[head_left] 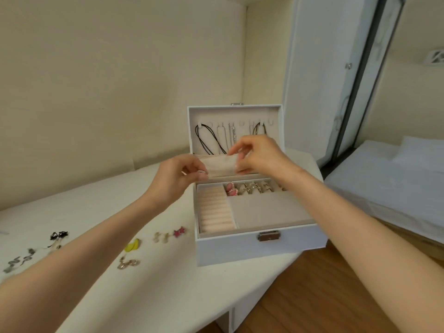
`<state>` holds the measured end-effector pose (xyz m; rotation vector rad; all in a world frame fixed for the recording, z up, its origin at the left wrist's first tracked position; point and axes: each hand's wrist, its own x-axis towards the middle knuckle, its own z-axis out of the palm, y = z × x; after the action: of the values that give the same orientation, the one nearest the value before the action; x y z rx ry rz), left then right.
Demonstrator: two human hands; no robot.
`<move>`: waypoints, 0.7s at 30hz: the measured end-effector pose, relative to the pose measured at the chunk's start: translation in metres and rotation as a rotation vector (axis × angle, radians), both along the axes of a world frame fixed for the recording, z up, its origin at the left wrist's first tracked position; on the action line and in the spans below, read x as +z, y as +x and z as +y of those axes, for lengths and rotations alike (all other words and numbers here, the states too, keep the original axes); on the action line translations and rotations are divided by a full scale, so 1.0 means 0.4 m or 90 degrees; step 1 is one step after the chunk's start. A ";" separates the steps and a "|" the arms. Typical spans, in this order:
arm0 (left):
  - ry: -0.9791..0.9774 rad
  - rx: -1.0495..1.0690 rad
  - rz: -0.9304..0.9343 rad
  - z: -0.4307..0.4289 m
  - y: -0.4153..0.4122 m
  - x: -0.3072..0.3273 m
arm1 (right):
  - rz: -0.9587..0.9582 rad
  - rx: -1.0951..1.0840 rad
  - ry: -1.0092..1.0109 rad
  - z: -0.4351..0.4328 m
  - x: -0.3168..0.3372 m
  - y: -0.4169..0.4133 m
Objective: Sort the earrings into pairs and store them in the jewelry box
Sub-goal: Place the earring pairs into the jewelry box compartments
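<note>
A white jewelry box [240, 246] stands open on the white table [168, 284], necklaces hanging in its lid [235, 116]. Both hands hold a beige velvet pad [219, 165] above the box: my left hand [176, 176] pinches its left end, my right hand [258, 156] its right end. A small silvery piece sits at my left fingertips. The tray holds ring rolls [215, 210] and several rings [252, 187]. Earrings lie on the table left of the box: a pink star pair [179, 232], a gold pair [161, 237], a yellow pair [132, 245], gold hoops [128, 263], black ones [58, 235] and silver ones [18, 260].
The table meets a cream wall at the back. Its right edge drops to a wooden floor [324, 296]. A bed with white sheets [396, 179] lies at the right, beside a white door frame [319, 68].
</note>
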<state>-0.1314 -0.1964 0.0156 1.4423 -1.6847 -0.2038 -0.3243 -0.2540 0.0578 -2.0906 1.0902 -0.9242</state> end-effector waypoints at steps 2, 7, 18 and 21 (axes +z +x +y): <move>0.003 -0.034 -0.042 -0.035 -0.053 0.006 | 0.000 -0.062 0.003 -0.029 -0.020 -0.070; 0.010 -0.091 -0.118 -0.143 -0.167 0.011 | 0.002 -0.147 0.017 -0.065 -0.064 -0.172; 0.079 -0.166 -0.423 -0.289 -0.279 0.023 | -0.070 -0.207 0.017 -0.116 -0.122 -0.232; 0.099 -0.191 -0.470 -0.305 -0.294 0.024 | -0.079 -0.204 0.028 -0.117 -0.123 -0.239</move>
<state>-0.2490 -0.3184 0.0253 1.4648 -2.5355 0.0514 -0.4197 -0.3007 0.0088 -1.8270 1.3893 -1.1533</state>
